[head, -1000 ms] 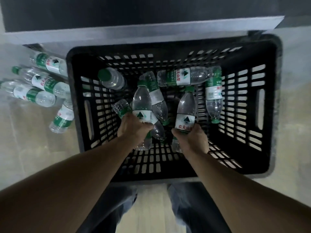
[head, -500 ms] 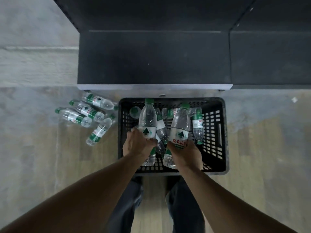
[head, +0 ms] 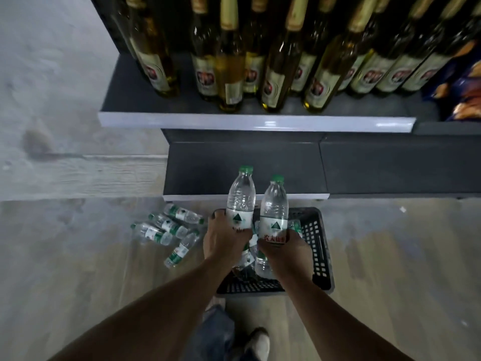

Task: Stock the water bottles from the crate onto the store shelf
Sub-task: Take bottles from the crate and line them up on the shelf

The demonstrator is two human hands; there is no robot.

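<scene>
My left hand point(head: 223, 237) grips a clear water bottle point(head: 240, 196) with a green cap, held upright above the black crate point(head: 318, 254). Beside it, my right hand point(head: 285, 254) grips a second upright water bottle point(head: 274, 204) of the same kind. Both hands are raised over the crate, which sits on the floor and still holds more bottles, mostly hidden behind my hands. The low dark bottom shelf point(head: 244, 168) lies just beyond the crate, with no bottles visible on it.
Several water bottles point(head: 166, 227) lie on the floor to the left of the crate. An upper shelf point(head: 234, 121) carries a row of tall glass bottles point(head: 229, 61). Snack packets point(head: 466, 82) sit at the far right. My shoe point(head: 257, 342) is below.
Both hands have lifted their bottles up out of the crate. The view has risen, so the crate looks smaller and the upper shelf with glass bottles has come into sight.
</scene>
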